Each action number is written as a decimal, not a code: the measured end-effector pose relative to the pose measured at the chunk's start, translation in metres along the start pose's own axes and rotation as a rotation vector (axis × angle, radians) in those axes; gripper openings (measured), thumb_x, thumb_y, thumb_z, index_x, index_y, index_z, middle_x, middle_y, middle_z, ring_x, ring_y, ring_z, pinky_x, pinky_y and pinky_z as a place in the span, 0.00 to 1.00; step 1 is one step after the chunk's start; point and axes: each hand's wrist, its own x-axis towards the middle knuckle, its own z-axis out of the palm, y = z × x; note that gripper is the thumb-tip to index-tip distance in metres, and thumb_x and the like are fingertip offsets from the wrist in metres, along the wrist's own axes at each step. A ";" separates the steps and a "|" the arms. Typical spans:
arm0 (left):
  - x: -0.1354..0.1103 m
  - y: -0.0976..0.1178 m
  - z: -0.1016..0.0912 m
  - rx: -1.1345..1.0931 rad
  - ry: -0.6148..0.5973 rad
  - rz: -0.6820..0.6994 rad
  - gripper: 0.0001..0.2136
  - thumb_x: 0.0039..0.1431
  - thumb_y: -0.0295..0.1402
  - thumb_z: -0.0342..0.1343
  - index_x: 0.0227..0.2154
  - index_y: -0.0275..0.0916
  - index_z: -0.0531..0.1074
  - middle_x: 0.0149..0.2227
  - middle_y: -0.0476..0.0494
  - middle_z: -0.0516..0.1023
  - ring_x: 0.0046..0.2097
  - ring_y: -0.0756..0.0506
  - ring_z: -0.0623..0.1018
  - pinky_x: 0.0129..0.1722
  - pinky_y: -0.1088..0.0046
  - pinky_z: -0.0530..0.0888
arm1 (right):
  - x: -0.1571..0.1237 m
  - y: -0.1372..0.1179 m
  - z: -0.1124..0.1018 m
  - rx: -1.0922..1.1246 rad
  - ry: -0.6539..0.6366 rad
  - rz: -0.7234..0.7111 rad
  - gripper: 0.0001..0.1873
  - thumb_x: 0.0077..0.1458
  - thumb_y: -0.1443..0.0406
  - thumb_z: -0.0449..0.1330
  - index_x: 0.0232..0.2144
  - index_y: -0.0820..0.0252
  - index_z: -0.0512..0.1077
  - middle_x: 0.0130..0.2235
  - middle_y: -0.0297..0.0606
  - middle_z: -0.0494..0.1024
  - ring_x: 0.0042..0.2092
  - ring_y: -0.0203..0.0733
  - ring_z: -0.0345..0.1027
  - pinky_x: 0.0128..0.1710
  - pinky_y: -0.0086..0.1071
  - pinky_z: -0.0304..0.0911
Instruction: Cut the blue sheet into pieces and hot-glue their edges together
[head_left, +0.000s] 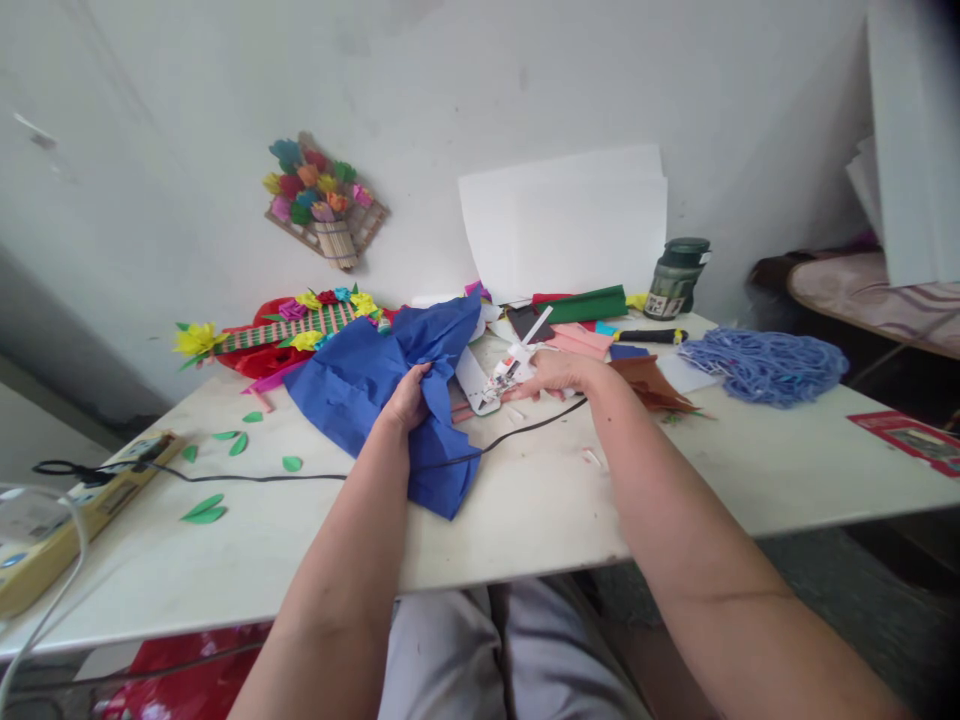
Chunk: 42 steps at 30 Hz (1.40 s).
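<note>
While the left grip [409,400] closes tight on a bunched fold of blue tissue paper [352,385], which spreads leftward from it over the tabletop [525,500], the right grip [559,375] lies half curled on a white corded tool [499,383] just to its left; whether it clasps it is unclear.

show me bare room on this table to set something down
Bare: the front strip of the table between black cable and near edge, right of the green leaves; also between the right forearm and red leaflet. Crowded: the back, from blue tissue paper to blue string heap.
</note>
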 end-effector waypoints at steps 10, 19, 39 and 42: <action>0.001 -0.001 -0.002 0.008 -0.018 0.000 0.09 0.51 0.36 0.50 0.28 0.37 0.73 0.17 0.47 0.73 0.20 0.48 0.72 0.30 0.72 0.72 | 0.002 -0.002 0.001 -0.055 0.037 0.064 0.20 0.39 0.58 0.66 0.35 0.63 0.69 0.20 0.29 0.64 0.19 0.29 0.55 0.16 0.23 0.51; -0.001 0.000 0.001 0.010 0.032 -0.019 0.10 0.51 0.34 0.48 0.27 0.37 0.73 0.16 0.47 0.73 0.20 0.47 0.73 0.31 0.71 0.73 | 0.003 0.009 -0.007 -0.142 0.122 0.140 0.12 0.40 0.62 0.64 0.25 0.62 0.66 0.16 0.28 0.63 0.16 0.30 0.55 0.15 0.25 0.51; -0.002 0.001 0.003 -0.003 0.049 -0.032 0.11 0.54 0.33 0.46 0.21 0.37 0.70 0.17 0.47 0.73 0.19 0.50 0.71 0.26 0.76 0.72 | -0.003 0.003 -0.004 -0.024 0.039 0.079 0.18 0.40 0.62 0.65 0.34 0.62 0.67 0.26 0.34 0.73 0.16 0.26 0.53 0.15 0.23 0.47; -0.002 0.001 0.003 -0.005 0.048 -0.030 0.12 0.54 0.33 0.45 0.21 0.36 0.70 0.17 0.47 0.73 0.19 0.50 0.72 0.24 0.77 0.71 | -0.001 0.006 -0.005 -0.024 0.051 0.071 0.17 0.40 0.61 0.65 0.32 0.63 0.66 0.23 0.32 0.70 0.17 0.26 0.54 0.14 0.23 0.48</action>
